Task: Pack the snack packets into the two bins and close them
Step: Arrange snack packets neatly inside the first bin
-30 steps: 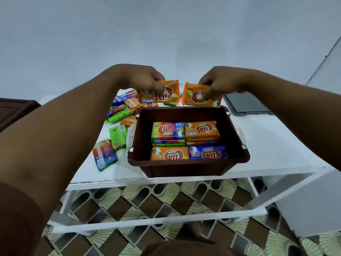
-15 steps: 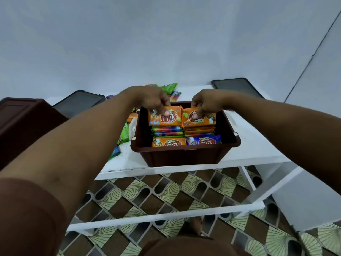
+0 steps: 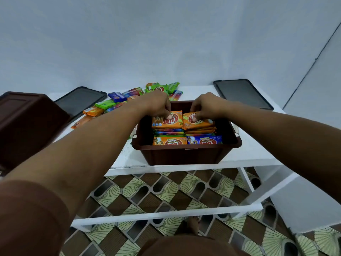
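Observation:
A brown bin (image 3: pixel 186 154) stands near the front edge of the white table (image 3: pixel 258 156) and holds stacked snack packets. My left hand (image 3: pixel 156 106) grips an orange packet (image 3: pixel 167 122) on top of the rear left stack. My right hand (image 3: pixel 204 106) grips another orange packet (image 3: pixel 198 123) on the rear right stack. An orange packet (image 3: pixel 169 141) and a blue packet (image 3: pixel 203 140) lie in the front row. Loose packets (image 3: pixel 114 102) are scattered on the table behind and left of the bin. A second brown bin (image 3: pixel 27 124) stands at the far left.
Two dark flat lids lie on the table: one at the back left (image 3: pixel 81 100), one at the back right (image 3: pixel 241 93). The white table frame's lower rail (image 3: pixel 166 217) runs above a patterned floor. A pale wall rises close behind the table.
Both hands carried an orange packet each from above the bin's far rim down onto the rear stacks inside. The camera tilted up, bringing the lids and the second bin into view.

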